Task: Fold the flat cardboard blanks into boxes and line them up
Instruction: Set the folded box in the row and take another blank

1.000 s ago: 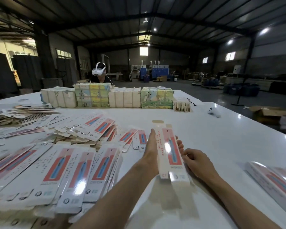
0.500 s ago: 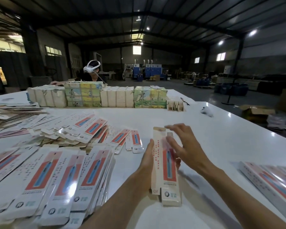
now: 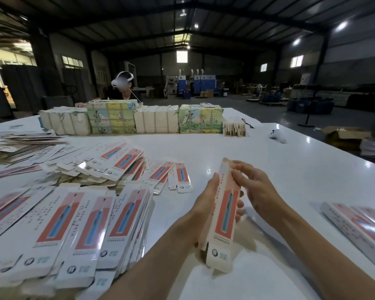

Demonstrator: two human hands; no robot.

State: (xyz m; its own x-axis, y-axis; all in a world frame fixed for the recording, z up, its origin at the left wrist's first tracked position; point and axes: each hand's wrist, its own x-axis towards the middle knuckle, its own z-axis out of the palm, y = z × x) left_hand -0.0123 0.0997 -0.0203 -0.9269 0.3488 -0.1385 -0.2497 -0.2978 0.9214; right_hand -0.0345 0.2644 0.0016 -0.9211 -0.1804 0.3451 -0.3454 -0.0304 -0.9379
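Note:
A long narrow white box (image 3: 223, 217) with a red and blue panel is raised above the white table (image 3: 290, 169), opened into a tube with its near flap hanging. My left hand (image 3: 206, 204) grips its left side, fingertips showing past the right edge. My right hand (image 3: 256, 189) has curled fingers on the box's far end near the top flap. Flat blanks of the same print lie in fanned stacks (image 3: 85, 226) at the left. Folded boxes (image 3: 359, 226) lie side by side at the right edge.
More loose blanks (image 3: 121, 165) spread across the middle left. A row of wrapped paper bundles (image 3: 134, 120) stands across the far table, with a person wearing a headset (image 3: 122, 85) behind it. A small white object (image 3: 277, 135) lies far right. Cardboard cartons (image 3: 344, 137) sit on the floor beyond.
The box has gone from lying flat under my hands to being lifted and opened into a tube. My right hand moved up to its far end.

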